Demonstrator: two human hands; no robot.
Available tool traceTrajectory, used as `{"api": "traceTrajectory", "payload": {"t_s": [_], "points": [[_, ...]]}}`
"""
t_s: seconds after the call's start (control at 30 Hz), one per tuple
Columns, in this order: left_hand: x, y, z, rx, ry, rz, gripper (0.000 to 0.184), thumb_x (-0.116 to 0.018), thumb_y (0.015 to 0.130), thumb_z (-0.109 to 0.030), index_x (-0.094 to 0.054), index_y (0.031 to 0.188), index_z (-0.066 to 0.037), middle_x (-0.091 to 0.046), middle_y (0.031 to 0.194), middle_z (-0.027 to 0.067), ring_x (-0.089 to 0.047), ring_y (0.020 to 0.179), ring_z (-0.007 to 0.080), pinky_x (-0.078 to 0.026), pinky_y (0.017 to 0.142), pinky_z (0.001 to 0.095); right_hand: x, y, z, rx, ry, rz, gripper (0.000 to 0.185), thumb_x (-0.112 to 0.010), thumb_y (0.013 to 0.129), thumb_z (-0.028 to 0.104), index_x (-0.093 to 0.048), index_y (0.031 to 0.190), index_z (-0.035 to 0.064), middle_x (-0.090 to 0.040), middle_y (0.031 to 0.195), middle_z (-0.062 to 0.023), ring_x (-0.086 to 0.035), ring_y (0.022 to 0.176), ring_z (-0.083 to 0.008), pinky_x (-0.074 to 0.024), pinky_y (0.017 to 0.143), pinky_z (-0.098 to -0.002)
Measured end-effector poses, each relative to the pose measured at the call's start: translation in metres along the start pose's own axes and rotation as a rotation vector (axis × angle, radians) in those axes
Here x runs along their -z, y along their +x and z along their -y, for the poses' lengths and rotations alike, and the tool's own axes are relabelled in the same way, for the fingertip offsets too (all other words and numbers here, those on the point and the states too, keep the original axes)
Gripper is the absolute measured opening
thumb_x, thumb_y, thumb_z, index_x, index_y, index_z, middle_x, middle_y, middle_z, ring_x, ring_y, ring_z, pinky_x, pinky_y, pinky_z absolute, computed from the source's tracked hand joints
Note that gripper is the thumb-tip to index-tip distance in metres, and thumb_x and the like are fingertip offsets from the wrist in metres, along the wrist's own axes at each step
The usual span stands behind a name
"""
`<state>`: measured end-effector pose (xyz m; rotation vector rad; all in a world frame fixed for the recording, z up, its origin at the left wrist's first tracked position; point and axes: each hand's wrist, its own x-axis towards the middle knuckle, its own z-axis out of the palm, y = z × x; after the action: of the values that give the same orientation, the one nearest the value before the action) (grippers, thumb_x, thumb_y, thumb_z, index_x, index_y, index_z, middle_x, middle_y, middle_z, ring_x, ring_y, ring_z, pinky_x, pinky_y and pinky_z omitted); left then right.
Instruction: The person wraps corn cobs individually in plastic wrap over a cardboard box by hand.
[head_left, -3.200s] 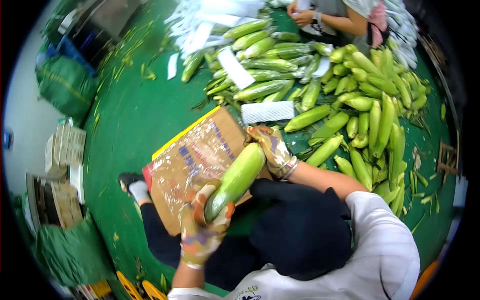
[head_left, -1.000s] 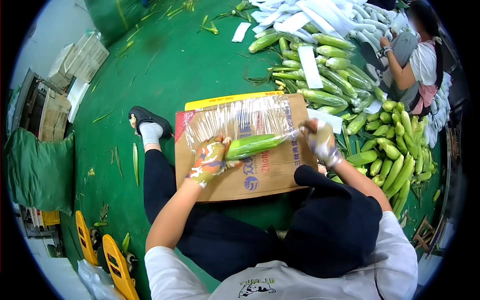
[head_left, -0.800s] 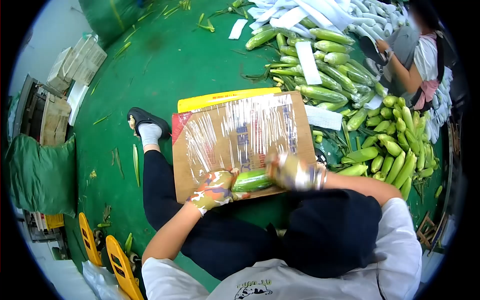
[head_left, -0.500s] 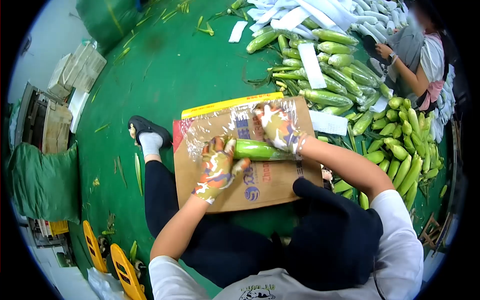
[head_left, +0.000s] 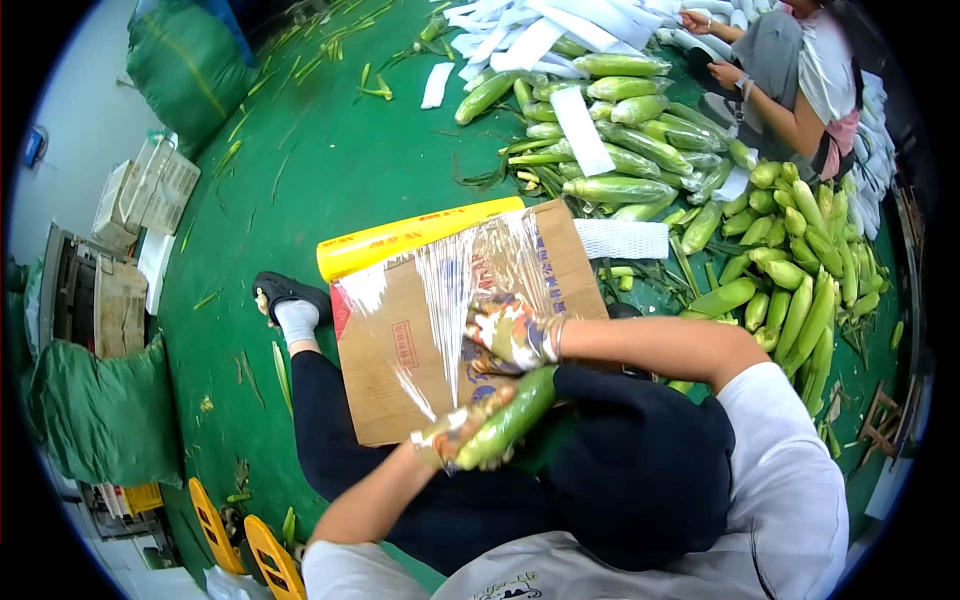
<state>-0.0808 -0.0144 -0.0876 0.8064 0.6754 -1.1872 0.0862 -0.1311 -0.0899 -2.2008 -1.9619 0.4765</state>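
Note:
My left hand (head_left: 462,432), in a camouflage-patterned glove, is closed around a green ear of corn (head_left: 515,415). The ear is tilted, its upper end pointing right, over the near edge of a flattened cardboard box (head_left: 385,350) on my lap. Clear plastic film (head_left: 445,290) stretches wrinkled across the cardboard from a yellow-edged roll (head_left: 420,238) at its far side. My right hand (head_left: 512,332), gloved alike, is on the film just beyond the corn, its fingers curled and seeming to grip the film; motion blurs them somewhat.
Wrapped corn ears (head_left: 640,140) lie piled ahead right, with white foam sleeves (head_left: 560,30) behind them. Unwrapped corn (head_left: 800,270) is heaped at right. Another person (head_left: 800,90) sits beyond. Green sacks (head_left: 105,410), pale crates (head_left: 160,190) and yellow forks (head_left: 270,555) stand left.
The corn has come off the middle of the cardboard towards my body, tilted in my left hand. My right hand has left the corn's end and moved down-left onto the film. The view has shifted.

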Motion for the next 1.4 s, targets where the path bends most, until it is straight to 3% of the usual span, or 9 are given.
{"api": "traceTrajectory", "payload": {"t_s": [0.2,0.37,0.43,0.5,0.8,0.9,1.07,1.23,1.4], "points": [[-0.058,0.010,0.079,0.112,-0.223,0.111,0.053,-0.052,0.087,-0.060,-0.060,0.103,-0.010,-0.063,0.080,0.0077,-0.059,0.054,0.0155,-0.046,0.040,0.0277,-0.035,-0.013,-0.002,0.033,0.140,-0.253,0.041,-0.058,0.079,0.030,-0.056,0.111,0.0045,-0.064,0.094,-0.0138,-0.065,0.079,-0.0296,-0.0511,0.071,-0.0384],[-0.096,0.041,0.129,-0.343,1.368,-0.925,0.058,-0.065,0.079,-0.048,-0.054,0.109,0.001,-0.068,0.082,0.0093,-0.064,0.068,0.0244,-0.051,0.058,0.0322,-0.001,-0.026,0.004,0.013,0.149,-0.116,0.037,-0.059,0.078,0.034,-0.061,0.099,0.0039,-0.064,0.098,-0.0161,-0.063,0.087,-0.0319,-0.0479,0.082,-0.0409],[-0.017,0.078,0.227,-0.517,1.666,-0.651,0.039,-0.056,0.089,-0.031,-0.060,0.112,0.000,-0.066,0.100,0.0120,-0.062,0.085,0.0224,-0.050,0.077,0.0303,-0.003,-0.028,0.004,0.027,0.200,-0.248,0.037,-0.060,0.078,0.034,-0.062,0.098,0.0028,-0.063,0.101,-0.0178,-0.062,0.092,-0.0321,-0.0467,0.085,-0.0414],[-0.089,0.048,0.162,-0.199,0.282,-0.508,0.048,-0.066,0.082,-0.036,-0.059,0.108,0.004,-0.067,0.095,0.0132,-0.065,0.088,0.0181,-0.051,0.078,0.0293,0.000,-0.026,0.006,-0.018,0.185,-0.072,0.040,-0.060,0.080,0.033,-0.060,0.106,0.0020,-0.061,0.107,-0.0184,-0.061,0.096,-0.0339,-0.0438,0.091,-0.0414],[-0.100,-0.035,0.123,-0.564,-0.478,-0.230,0.034,-0.064,0.088,-0.015,-0.047,0.115,-0.003,-0.057,0.100,0.0090,-0.058,0.089,0.0158,-0.052,0.078,0.0259,-0.010,-0.104,-0.019,0.066,0.859,-0.316,0.024,-0.059,0.086,0.024,-0.065,0.105,0.0087,-0.065,0.098,-0.0126,-0.064,0.088,-0.0219,-0.0498,0.076,-0.0316],[-0.134,-0.053,0.032,-0.784,0.231,-0.466,0.050,-0.070,0.080,-0.007,-0.047,0.124,-0.003,-0.057,0.107,0.0095,-0.058,0.091,0.0163,-0.048,0.078,0.0276,0.020,-0.139,0.001,-0.270,1.885,-0.595,0.029,-0.059,0.092,0.027,-0.065,0.093,-0.0008,-0.065,0.080,-0.0049,-0.062,0.073,-0.0112,-0.0495,0.065,-0.0239],[-0.184,-0.044,-0.058,-1.381,1.274,-0.996,0.037,-0.072,0.076,-0.012,-0.058,0.109,0.001,-0.063,0.096,0.0187,-0.062,0.088,0.0326,-0.048,0.078,0.0336,-0.016,-0.142,-0.043,-0.581,1.413,-1.467,0.020,-0.064,0.088,0.021,-0.064,0.085,0.0018,-0.065,0.076,-0.0069,-0.062,0.071,-0.0146,-0.0490,0.063,-0.0273],[-0.199,0.055,-0.122,-1.984,0.049,-0.619,0.014,-0.054,0.091,-0.010,-0.059,0.100,-0.001,-0.062,0.089,0.0081,-0.058,0.078,0.0152,-0.048,0.064,0.0287,-0.028,-0.158,-0.046,-0.689,1.673,-1.395,0.033,-0.063,0.088,0.034,-0.063,0.101,0.0036,-0.063,0.094,-0.0048,-0.058,0.086,-0.0142,-0.0464,0.078,-0.0269],[-0.221,0.146,-0.188,-1.161,0.341,-0.386,0.046,-0.052,0.091,-0.020,-0.041,0.133,-0.004,-0.057,0.117,0.0130,-0.059,0.092,0.0198,-0.046,0.080,0.0293,-0.066,-0.202,-0.050,-1.199,1.886,-0.900,0.060,-0.048,0.091,0.053,-0.059,0.111,-0.0016,-0.063,0.103,-0.0155,-0.061,0.063,-0.0208,-0.0505,0.059,-0.0341]]}}
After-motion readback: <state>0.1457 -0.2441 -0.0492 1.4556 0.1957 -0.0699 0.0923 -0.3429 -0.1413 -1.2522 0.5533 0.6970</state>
